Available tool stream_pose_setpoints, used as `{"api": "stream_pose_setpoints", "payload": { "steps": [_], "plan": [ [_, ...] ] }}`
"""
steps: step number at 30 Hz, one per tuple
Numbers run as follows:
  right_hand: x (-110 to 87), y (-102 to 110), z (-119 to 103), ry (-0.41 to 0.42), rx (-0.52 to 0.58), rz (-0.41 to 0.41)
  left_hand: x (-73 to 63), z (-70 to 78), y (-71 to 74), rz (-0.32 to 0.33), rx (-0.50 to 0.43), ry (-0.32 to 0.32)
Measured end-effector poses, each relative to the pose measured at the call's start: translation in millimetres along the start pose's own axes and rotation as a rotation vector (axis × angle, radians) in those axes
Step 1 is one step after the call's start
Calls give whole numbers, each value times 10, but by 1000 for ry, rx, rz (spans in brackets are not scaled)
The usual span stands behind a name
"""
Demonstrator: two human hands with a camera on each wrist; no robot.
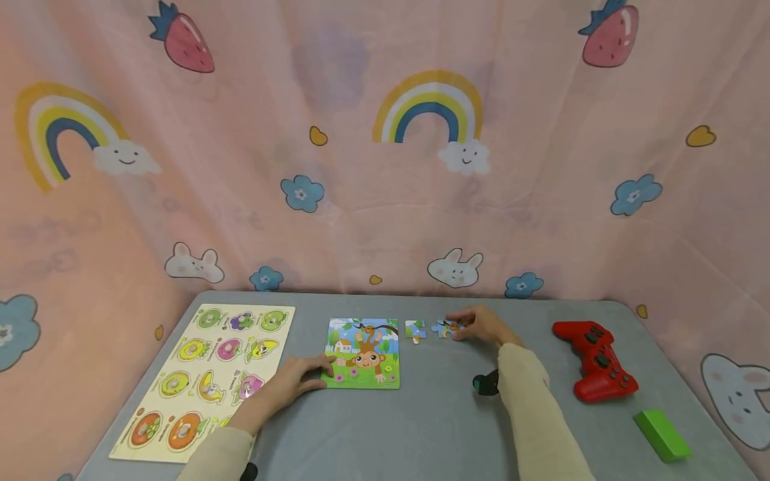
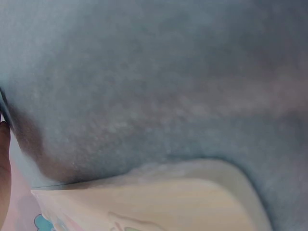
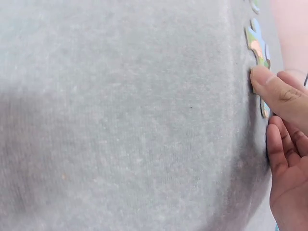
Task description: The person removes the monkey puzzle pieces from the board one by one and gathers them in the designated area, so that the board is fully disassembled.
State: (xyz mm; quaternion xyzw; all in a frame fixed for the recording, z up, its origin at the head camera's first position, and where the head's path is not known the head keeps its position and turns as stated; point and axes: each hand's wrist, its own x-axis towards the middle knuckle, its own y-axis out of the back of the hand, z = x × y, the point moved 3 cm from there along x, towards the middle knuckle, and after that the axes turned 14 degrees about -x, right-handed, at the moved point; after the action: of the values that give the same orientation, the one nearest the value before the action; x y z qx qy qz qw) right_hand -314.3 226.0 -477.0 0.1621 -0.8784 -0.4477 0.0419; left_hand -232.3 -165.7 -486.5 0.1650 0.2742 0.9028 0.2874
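A square monkey jigsaw puzzle (image 1: 363, 334) lies flat on the table. My left hand (image 1: 301, 377) rests at its left side, fingertips on the picture and thumb by the edge. In the left wrist view only a sliver of that hand (image 2: 4, 168) shows. To the right of the puzzle lies a loose puzzle piece (image 1: 415, 329). Farther right, my right hand (image 1: 481, 324) pinches one of the puzzle pieces (image 1: 442, 329) that lie close together. In the right wrist view the thumb (image 3: 262, 77) is on the pieces, covering part of them.
A cream fruit puzzle board (image 1: 180, 374) lies at the left. On the right are a red game controller (image 1: 595, 361) and a green block (image 1: 662, 434). A pink patterned curtain (image 1: 361, 234) hangs behind the grey table (image 1: 433, 427).
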Motion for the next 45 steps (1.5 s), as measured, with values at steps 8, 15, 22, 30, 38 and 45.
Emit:
{"api": "stream_pose_setpoints", "payload": {
  "steps": [8, 15, 22, 30, 38, 45],
  "plan": [
    [-142, 16, 115, -12, 227, 19, 16, -9, -91, -14, -9, 2],
    [-88, -16, 164, -90, 230, 44, 10, -19, -70, -1, -5, -5],
    [-54, -49, 153, -84, 206, 37, 0, -29, -30, -5, 5, 2],
    [-41, -26, 97, -90, 187, 46, 6, -12, -10, -9, 0, 20],
    [-27, -6, 55, -109, 100, 26, 16, -27, -4, -18, -3, 31],
    [-31, -1, 23, -118, 63, 24, 13, -27, 0, -19, 3, 28]
  ]
}}
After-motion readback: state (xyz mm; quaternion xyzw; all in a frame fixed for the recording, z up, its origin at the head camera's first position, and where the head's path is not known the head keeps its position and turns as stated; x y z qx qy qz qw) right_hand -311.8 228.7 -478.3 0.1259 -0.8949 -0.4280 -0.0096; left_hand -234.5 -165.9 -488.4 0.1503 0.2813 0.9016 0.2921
